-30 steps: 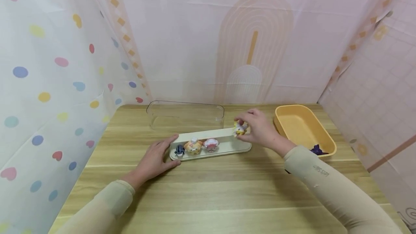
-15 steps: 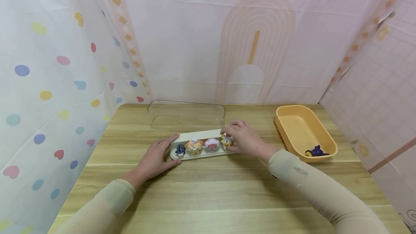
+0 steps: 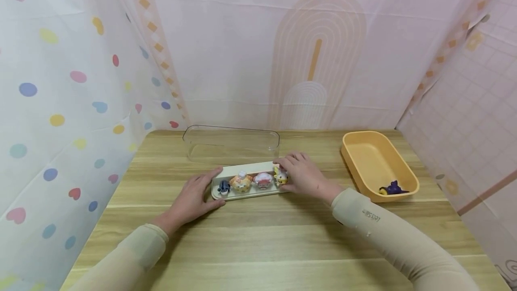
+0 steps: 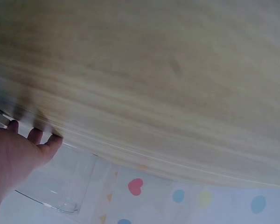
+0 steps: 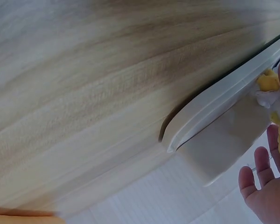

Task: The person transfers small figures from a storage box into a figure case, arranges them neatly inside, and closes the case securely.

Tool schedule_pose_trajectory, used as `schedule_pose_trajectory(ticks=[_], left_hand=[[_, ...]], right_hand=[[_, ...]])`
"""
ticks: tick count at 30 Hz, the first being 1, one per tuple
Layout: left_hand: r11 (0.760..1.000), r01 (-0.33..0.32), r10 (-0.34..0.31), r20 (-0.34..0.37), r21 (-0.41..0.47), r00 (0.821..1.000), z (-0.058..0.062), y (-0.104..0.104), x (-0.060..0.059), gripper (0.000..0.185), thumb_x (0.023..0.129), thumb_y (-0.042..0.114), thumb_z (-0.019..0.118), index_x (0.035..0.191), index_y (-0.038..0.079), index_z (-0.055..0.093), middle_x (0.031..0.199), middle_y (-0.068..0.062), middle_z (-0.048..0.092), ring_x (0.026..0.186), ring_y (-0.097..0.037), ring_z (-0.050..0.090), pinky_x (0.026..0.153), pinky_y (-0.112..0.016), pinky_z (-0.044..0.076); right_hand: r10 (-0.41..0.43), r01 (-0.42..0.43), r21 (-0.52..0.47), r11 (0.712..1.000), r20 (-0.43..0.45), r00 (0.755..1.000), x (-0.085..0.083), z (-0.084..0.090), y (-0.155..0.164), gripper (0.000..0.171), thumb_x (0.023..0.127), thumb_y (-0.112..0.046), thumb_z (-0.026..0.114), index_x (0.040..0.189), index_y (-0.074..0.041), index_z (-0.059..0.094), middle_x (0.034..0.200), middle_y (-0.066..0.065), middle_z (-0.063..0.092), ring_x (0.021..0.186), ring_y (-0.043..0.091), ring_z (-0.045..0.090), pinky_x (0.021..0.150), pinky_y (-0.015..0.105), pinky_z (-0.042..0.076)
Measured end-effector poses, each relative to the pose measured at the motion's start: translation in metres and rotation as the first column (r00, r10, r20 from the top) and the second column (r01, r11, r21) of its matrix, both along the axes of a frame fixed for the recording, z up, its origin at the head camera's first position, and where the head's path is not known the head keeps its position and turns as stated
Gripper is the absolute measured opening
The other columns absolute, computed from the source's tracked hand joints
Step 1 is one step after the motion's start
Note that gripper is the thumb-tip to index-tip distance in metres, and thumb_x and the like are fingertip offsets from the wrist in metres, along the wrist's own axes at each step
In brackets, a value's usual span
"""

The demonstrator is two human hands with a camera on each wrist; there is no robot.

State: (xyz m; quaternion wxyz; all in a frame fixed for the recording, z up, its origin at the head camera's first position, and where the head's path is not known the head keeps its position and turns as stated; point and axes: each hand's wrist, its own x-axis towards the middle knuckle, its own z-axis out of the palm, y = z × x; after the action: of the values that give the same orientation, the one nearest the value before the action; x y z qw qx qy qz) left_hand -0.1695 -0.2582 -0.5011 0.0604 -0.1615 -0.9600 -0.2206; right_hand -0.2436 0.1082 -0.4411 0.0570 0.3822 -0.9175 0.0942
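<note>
i see my right hand [image 3: 300, 175] pinching a small yellow-and-white figurine [image 3: 280, 177] at the tray's [image 3: 242, 168] 3 o'clock end; my left hand [image 3: 194, 196] lies flat, fingers relaxed, at its 9 o'clock end.

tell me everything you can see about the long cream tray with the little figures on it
The long cream plastic tray lies flat on the wooden table, just in front of a clear plastic cover. It is narrow, with rounded corners and a raised rim. Four small toy figures stand in a row on it. The left hand rests against its left end; the right hand holds the rightmost yellow figure.
</note>
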Motion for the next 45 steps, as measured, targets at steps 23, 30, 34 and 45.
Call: schedule_pose_trajectory(ticks=[23, 30, 34, 45], left_hand=[[1.0, 0.016, -0.016, -0.015, 0.015, 1.0, -0.001, 0.006, 0.0, 0.099, 0.089, 0.047, 0.087, 0.169, 0.025, 0.033, 0.154, -0.019, 0.061, 0.14, -0.05, 0.054, 0.118, -0.07, 0.041], [1.0, 0.001, -0.001, -0.027, 0.015, 1.0, 0.003, 0.003, 0.003, 0.099, 0.088, 0.045, 0.088, 0.168, 0.023, 0.034, 0.152, -0.021, 0.061, 0.138, -0.052, 0.055, 0.116, -0.072, 0.041], [1.0, -0.017, 0.017, 0.007, 0.005, 1.0, 0.004, 0.001, 0.003, 0.1, 0.089, 0.046, 0.087, 0.169, 0.025, 0.032, 0.155, -0.021, 0.059, 0.142, -0.051, 0.052, 0.119, -0.071, 0.039], [1.0, -0.001, 0.001, 0.004, 0.01, 1.0, 0.001, 0.0, -0.001, 0.1, 0.088, 0.046, 0.088, 0.169, 0.027, 0.031, 0.155, -0.021, 0.059, 0.141, -0.051, 0.053, 0.117, -0.071, 0.041]], right_hand=[[-0.089, 0.08, -0.135, 0.988, -0.06, 0.994, 0.007, 0.043, 0.09, 0.064, 0.089, -0.029, 0.088, 0.142, -0.002, 0.063, 0.134, 0.018, 0.072, 0.126, 0.04, 0.066, 0.11, 0.059, 0.053], [-0.225, 0.229, -0.041, 0.973, 0.083, 0.971, -0.004, 0.076, 0.204, 0.051, 0.092, -0.014, 0.084, 0.131, 0.011, 0.063, 0.126, 0.032, 0.071, 0.117, 0.052, 0.067, 0.101, 0.066, 0.054], [-0.316, 0.295, 0.124, 0.947, 0.221, 0.923, 0.0, 0.076, 0.24, 0.064, 0.085, -0.018, 0.091, 0.135, 0.01, 0.061, 0.126, 0.032, 0.07, 0.115, 0.054, 0.066, 0.096, 0.066, 0.055], [-0.312, 0.247, 0.313, 0.917, 0.178, 0.933, -0.006, 0.041, 0.246, 0.05, 0.083, -0.025, 0.092, 0.122, -0.003, 0.071, 0.106, 0.016, 0.078, 0.094, 0.035, 0.075, 0.081, 0.054, 0.06]])
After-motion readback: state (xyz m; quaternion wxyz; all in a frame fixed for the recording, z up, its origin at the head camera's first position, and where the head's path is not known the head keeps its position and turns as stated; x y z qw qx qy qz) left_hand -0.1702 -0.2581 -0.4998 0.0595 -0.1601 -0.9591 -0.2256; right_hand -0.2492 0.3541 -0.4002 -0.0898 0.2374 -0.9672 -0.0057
